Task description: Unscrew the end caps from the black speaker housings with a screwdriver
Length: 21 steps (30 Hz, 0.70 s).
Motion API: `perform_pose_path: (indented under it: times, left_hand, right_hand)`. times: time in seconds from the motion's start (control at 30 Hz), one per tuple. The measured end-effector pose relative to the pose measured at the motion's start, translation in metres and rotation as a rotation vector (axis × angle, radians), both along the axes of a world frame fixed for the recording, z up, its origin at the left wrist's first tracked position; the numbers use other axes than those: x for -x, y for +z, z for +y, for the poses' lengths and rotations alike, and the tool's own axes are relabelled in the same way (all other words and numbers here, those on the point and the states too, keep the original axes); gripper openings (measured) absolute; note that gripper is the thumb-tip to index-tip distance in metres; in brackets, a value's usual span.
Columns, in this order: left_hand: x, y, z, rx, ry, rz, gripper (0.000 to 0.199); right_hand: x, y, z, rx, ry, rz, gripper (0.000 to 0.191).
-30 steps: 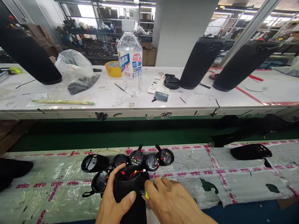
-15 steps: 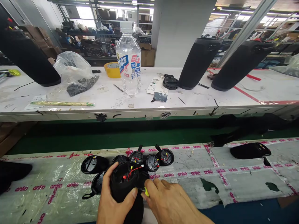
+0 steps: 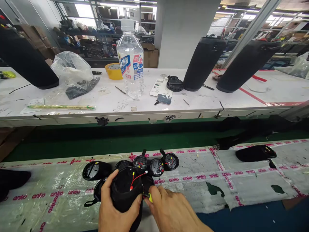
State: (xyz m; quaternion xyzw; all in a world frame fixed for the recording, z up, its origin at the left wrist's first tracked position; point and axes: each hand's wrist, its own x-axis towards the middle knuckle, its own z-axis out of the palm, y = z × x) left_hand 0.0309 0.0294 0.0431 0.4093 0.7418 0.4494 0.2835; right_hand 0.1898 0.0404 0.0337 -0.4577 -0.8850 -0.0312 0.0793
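The black cylinder (image 3: 125, 200) is matte, its round mouth turned upward — red wires (image 3: 137, 177) rise inside, a white plug (image 3: 146, 172) reaching past the rim. The left hand (image 3: 114, 209) grips its sides; the right hand (image 3: 169, 204) pinches a mostly hidden yellow item (image 3: 150, 198) beside it. It stands just before similar cylinders (image 3: 102, 170), near the surface's (image 3: 190, 196) close edge — rightward, plastic sheeting (image 3: 190, 162) stretches toward a lone cylinder (image 3: 254, 153).

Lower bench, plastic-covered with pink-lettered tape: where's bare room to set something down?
Bare plastic lies between the clustered open black cylinders and the lone black cylinder at right; another patch, between the cluster and the black item at the left edge. Crowded: the cluster, and around the right hand and the black cylinder in the left hand.
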Motion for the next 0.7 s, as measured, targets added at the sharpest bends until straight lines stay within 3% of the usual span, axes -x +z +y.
perform_pose_path:
  times: [0.23,0.7]
  left_hand:
    - [0.002,-0.003,0.001,-0.008,0.101,-0.085,0.08]
    - [0.001,0.0,0.003,0.007,0.105,-0.036,0.086]
  right_hand:
    - [0.019,0.004,-0.011,-0.026,-0.15,0.063,0.037]
    - [0.035,0.004,-0.015,-0.022,-0.272,0.056,0.035]
